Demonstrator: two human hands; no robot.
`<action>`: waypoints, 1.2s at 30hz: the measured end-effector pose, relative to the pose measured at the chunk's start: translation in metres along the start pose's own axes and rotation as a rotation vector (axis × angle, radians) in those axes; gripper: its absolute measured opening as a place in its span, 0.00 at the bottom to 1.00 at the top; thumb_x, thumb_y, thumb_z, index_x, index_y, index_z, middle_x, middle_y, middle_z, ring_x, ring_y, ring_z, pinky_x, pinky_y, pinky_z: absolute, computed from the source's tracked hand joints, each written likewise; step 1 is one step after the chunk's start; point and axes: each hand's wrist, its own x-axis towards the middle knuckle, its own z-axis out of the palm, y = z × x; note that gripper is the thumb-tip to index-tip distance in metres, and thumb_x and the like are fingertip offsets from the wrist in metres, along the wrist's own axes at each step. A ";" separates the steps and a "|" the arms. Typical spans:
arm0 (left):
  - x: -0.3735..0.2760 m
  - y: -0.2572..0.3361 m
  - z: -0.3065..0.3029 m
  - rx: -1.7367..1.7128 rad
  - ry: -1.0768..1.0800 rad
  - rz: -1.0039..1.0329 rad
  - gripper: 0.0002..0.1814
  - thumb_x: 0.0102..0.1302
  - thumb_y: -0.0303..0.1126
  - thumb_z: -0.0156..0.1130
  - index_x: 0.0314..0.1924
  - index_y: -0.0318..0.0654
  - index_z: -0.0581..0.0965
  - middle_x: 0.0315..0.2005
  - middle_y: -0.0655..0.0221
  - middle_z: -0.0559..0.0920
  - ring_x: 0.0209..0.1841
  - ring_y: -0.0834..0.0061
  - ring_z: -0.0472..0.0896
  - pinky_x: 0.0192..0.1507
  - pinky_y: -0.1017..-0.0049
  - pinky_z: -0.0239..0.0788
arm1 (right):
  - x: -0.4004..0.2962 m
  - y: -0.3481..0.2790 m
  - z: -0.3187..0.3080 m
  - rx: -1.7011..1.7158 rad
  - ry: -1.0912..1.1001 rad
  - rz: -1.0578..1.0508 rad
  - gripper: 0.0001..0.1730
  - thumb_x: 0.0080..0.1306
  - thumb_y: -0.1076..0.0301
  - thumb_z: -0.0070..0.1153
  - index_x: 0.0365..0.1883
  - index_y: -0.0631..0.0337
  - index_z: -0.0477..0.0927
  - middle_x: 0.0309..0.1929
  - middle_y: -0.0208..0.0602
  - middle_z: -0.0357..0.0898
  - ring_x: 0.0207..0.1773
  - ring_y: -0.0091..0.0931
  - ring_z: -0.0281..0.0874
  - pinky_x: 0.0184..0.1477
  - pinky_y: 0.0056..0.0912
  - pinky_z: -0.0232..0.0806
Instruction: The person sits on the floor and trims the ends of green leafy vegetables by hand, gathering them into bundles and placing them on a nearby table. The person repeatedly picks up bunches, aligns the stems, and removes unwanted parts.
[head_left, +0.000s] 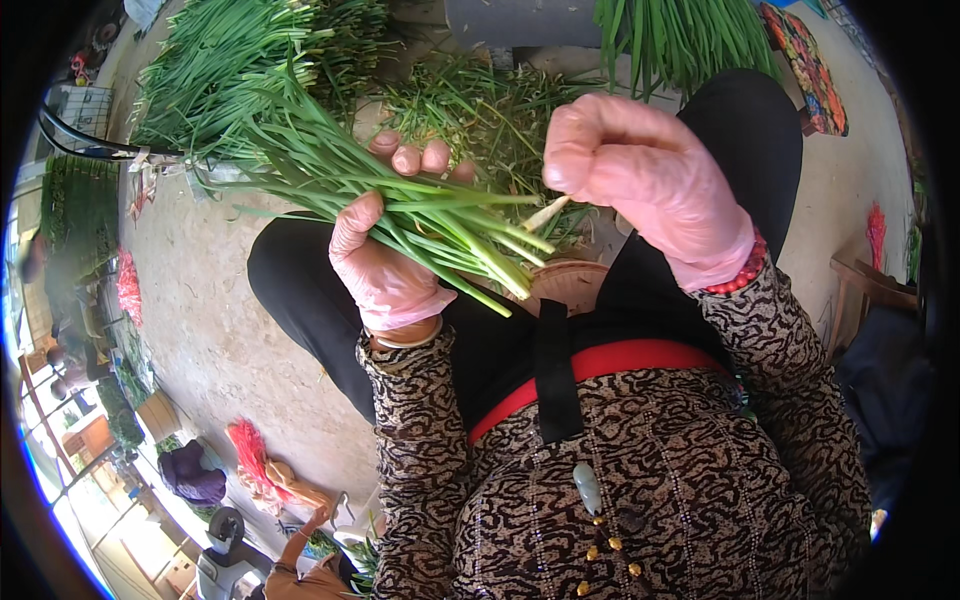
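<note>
My left hand (386, 274), in a thin clear pinkish glove, is closed around a bunch of green garlic chives (420, 217). The leaf tips point to the upper left, and the pale stem ends fan out to the right. My right hand (645, 176), gloved the same way with fingers curled, pinches a pale, dry-looking stem piece (546, 214) beside those ends. Its fingertips are partly hidden, so whether the piece is still joined to the bunch cannot be seen. Loose green and yellowed leaf trimmings (480, 120) lie on the floor beyond my hands.
A large pile of chives (225, 67) lies at the upper left; more chives (682, 45) hang at the upper right. A woven basket (574, 285) sits between my knees. A flower-patterned stool (810, 71) stands right. Another person's arm (300, 536) reaches in at the lower left near red strands (251, 454).
</note>
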 end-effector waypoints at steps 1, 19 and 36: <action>0.000 0.000 0.000 0.015 0.009 0.005 0.26 0.54 0.29 0.64 0.53 0.34 0.69 0.42 0.63 0.76 0.53 0.58 0.74 0.64 0.51 0.62 | -0.002 -0.002 -0.001 0.049 0.009 -0.047 0.09 0.65 0.65 0.55 0.35 0.61 0.75 0.31 0.28 0.70 0.33 0.19 0.63 0.37 0.22 0.58; 0.003 0.003 0.002 0.149 0.110 0.063 0.25 0.54 0.27 0.64 0.53 0.32 0.70 0.41 0.61 0.76 0.54 0.58 0.71 0.64 0.53 0.60 | -0.011 0.009 -0.034 -1.445 0.116 -0.248 0.20 0.62 0.64 0.59 0.53 0.55 0.79 0.38 0.40 0.81 0.46 0.36 0.79 0.50 0.38 0.70; -0.001 -0.004 0.003 0.081 0.175 -0.063 0.23 0.56 0.24 0.59 0.54 0.27 0.72 0.48 0.55 0.78 0.52 0.59 0.76 0.62 0.62 0.66 | 0.034 0.024 0.033 -1.625 -0.254 -0.545 0.10 0.57 0.65 0.58 0.38 0.53 0.81 0.39 0.37 0.80 0.42 0.33 0.81 0.40 0.34 0.75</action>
